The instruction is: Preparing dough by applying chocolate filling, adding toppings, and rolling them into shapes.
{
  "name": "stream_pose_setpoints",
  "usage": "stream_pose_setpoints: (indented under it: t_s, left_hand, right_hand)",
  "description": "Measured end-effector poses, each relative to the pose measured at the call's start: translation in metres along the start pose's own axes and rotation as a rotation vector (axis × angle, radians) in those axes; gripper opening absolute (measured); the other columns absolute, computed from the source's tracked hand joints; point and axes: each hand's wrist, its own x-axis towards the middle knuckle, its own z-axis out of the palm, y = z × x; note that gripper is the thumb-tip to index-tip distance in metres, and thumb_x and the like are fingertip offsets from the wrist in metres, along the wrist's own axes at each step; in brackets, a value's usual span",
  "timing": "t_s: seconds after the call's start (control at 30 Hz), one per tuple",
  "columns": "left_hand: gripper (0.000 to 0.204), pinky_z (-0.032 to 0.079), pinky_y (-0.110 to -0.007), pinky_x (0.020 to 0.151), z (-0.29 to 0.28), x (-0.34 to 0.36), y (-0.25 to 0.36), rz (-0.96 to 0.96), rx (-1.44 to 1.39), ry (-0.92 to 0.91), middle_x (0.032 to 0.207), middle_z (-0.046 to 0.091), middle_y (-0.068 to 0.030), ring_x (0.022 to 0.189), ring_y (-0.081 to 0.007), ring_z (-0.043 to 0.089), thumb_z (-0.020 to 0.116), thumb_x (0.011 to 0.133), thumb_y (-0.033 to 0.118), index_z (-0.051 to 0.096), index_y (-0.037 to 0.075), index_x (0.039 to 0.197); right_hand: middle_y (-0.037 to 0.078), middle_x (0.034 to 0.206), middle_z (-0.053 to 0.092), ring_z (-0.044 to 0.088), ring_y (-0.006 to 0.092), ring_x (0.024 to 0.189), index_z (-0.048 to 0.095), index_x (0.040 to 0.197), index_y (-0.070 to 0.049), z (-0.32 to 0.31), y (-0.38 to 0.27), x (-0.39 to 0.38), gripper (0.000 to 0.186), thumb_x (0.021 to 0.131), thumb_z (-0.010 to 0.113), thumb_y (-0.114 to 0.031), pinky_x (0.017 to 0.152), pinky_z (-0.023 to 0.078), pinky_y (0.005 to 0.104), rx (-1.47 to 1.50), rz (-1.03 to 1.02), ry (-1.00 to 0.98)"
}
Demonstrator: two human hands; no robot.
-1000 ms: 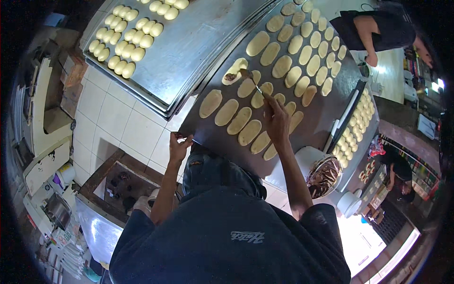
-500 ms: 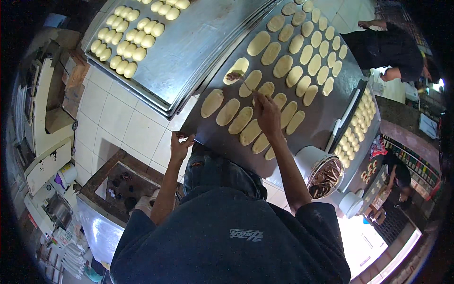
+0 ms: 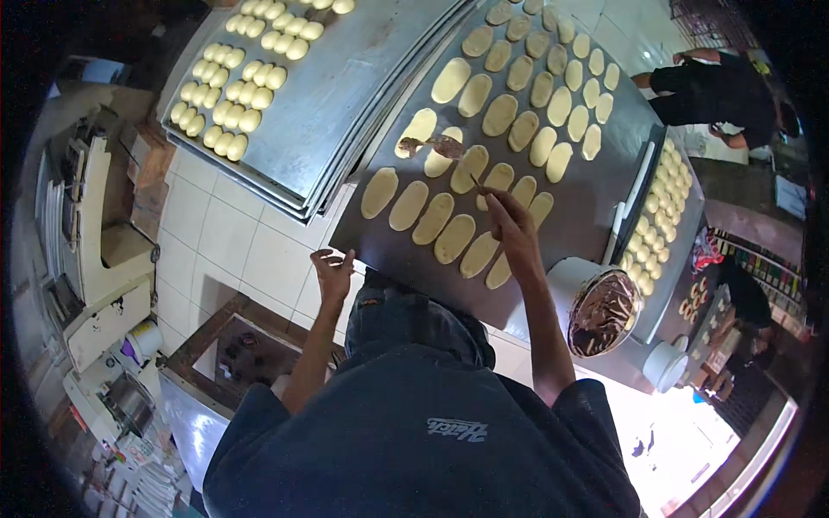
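Note:
My right hand (image 3: 511, 223) is closed around the thin handle of a spoon (image 3: 474, 180). Thick brown filling (image 3: 446, 147) covers the spoon's far end, over the flat oval dough pieces. More brown filling lies on one dough piece (image 3: 420, 127) just left of it. Several other oval dough pieces (image 3: 380, 192) lie in rows on the dark work table (image 3: 561, 237). My left hand (image 3: 332, 274) hovers by the table's near left corner, fingers apart, holding nothing visible. A white bucket (image 3: 566, 285) smeared inside with brown filling stands to the right of my right forearm.
At the upper left, stacked metal trays (image 3: 332, 95) carry clusters of pale dough balls (image 3: 226, 114). Another tray of dough balls (image 3: 661, 216) sits on the right. Beyond the table stands another person (image 3: 721, 95). A metal-sided unit (image 3: 190, 423) is at my left, above the tiled floor (image 3: 220, 220).
The filled spoon end has lifted off a dough piece and shifted right, leaving some filling there. My right hand moved slightly right and nearer. My left hand's fingers have spread from a pinch.

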Motion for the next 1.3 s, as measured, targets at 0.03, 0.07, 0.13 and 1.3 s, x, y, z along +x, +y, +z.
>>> stream_pose_setpoints:
  t_s: [0.03,0.07,0.13,1.3]
  left_hand:
    - [0.036,0.050,-0.028,0.066,0.008,-0.007,0.003,0.067,0.076,0.074,0.095,0.051,-0.0131,0.073,-0.0190,0.056,0.069,0.085,0.012,0.043,-0.002,0.105]
    - [0.035,0.049,-0.028,0.065,0.016,-0.015,0.006,0.134,0.152,0.140,0.093,0.051,-0.0124,0.072,-0.0180,0.054,0.068,0.085,0.013,0.043,-0.002,0.105]
    - [0.032,0.045,-0.028,0.064,0.037,-0.030,0.020,0.289,0.193,0.168,0.089,0.050,-0.0104,0.069,-0.0164,0.050,0.066,0.087,0.015,0.045,-0.001,0.104]
    - [0.025,0.047,-0.024,0.076,0.262,-0.205,0.062,0.046,0.002,-0.993,0.107,0.060,-0.0087,0.085,-0.0142,0.062,0.052,0.096,0.011,0.048,0.003,0.120]
  right_hand:
    - [-0.003,0.080,0.055,0.038,0.0068,0.059,0.061,0.118,-0.001,-0.009,-0.005,-0.009,0.030,0.096,0.053,-0.020,0.054,0.029,0.0189,0.016,-0.009,0.003]
    - [-0.004,0.074,0.049,0.036,0.0054,0.058,0.062,0.117,-0.004,-0.019,-0.013,-0.022,0.028,0.096,0.053,-0.021,0.053,0.028,0.0188,0.158,0.036,0.006]
    - [-0.007,0.068,0.040,0.034,0.0032,0.058,0.063,0.117,-0.006,-0.042,-0.029,-0.053,0.027,0.097,0.052,-0.020,0.052,0.026,0.0181,0.184,-0.005,0.037]
    - [0.007,0.072,0.062,0.050,0.0172,0.058,0.066,0.107,0.000,-0.258,0.060,-0.281,0.024,0.093,0.054,-0.016,0.054,0.040,0.0309,0.207,0.396,0.083]
